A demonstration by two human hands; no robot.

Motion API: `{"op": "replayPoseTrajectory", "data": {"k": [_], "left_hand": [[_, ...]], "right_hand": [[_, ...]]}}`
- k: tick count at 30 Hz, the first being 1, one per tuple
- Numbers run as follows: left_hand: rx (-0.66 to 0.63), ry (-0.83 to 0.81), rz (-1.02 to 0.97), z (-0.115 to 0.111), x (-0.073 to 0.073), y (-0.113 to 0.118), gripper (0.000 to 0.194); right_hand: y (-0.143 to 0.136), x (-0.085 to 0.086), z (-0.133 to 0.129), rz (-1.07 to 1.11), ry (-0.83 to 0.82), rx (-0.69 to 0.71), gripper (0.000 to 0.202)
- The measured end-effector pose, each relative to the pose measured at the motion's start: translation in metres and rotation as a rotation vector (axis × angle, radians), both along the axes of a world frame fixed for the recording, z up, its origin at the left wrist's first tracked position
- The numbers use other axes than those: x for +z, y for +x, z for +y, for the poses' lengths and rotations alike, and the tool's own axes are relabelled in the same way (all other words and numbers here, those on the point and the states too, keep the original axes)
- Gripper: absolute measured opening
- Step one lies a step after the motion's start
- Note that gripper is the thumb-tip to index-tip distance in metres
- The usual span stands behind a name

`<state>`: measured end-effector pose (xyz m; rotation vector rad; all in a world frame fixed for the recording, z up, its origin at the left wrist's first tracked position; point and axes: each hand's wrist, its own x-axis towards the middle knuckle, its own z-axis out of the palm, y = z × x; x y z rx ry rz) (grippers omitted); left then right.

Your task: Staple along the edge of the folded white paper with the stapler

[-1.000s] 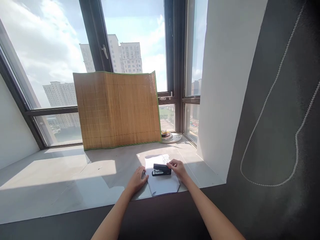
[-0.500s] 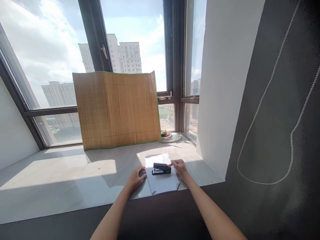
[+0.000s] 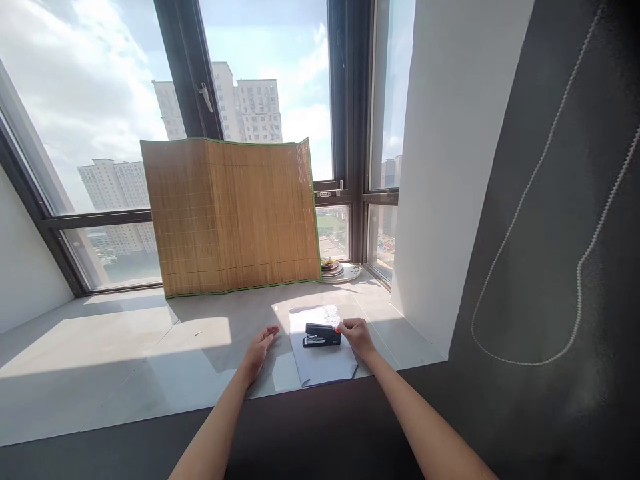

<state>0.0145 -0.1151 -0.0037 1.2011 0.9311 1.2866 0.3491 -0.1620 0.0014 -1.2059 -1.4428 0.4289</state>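
White paper sheets (image 3: 325,367) lie near the front edge of the sill, with handwriting at their upper right. On them rests a black stapler (image 3: 323,335) with a red part at its right end. My right hand (image 3: 356,335) has its fingers closed on that red end of the stapler. To the left of the paper, my left hand (image 3: 260,350) is apart from it, fingers extended and thumb spread, holding nothing.
A bamboo mat (image 3: 235,217) with a green border leans against the window behind. Stacked round plates (image 3: 340,272) sit in the sill's right corner. A beaded cord (image 3: 515,217) hangs by the dark wall at right.
My left hand has moved left, away from the paper's edge, and its fingers have straightened. The fingers of my right hand are curled more closely at the stapler's red end.
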Motion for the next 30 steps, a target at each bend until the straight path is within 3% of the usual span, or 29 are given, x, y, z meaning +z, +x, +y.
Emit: {"op": "replayPoseTrajectory", "data": {"k": [7,12,16,19,22,26,30], "left_hand": [[-0.020,0.021,-0.009,0.002,-0.004,-0.001,0.039],[-0.019,0.036,0.009,0.003,-0.008,-0.003,0.043],[-0.017,0.049,0.022,0.005,-0.013,-0.004,0.046],[0.032,0.019,-0.008,0.005,-0.009,0.000,0.042],[0.114,-0.056,-0.119,0.000,0.003,0.013,0.031],[0.140,-0.067,-0.464,-0.010,0.020,0.045,0.030],[0.183,-0.228,-0.642,-0.017,0.020,0.071,0.033]], "right_hand": [[-0.004,-0.005,-0.006,-0.220,0.163,-0.040,0.046],[-0.008,0.001,-0.010,-0.349,0.178,-0.131,0.045],[-0.012,0.010,-0.015,-0.450,0.209,0.006,0.022],[-0.015,0.008,-0.014,-0.496,0.105,0.111,0.041],[-0.016,0.002,-0.010,-0.522,0.010,0.141,0.049],[-0.015,0.001,-0.010,-0.593,-0.040,0.105,0.026],[-0.014,0.006,-0.015,-0.628,-0.039,0.038,0.019]]}}
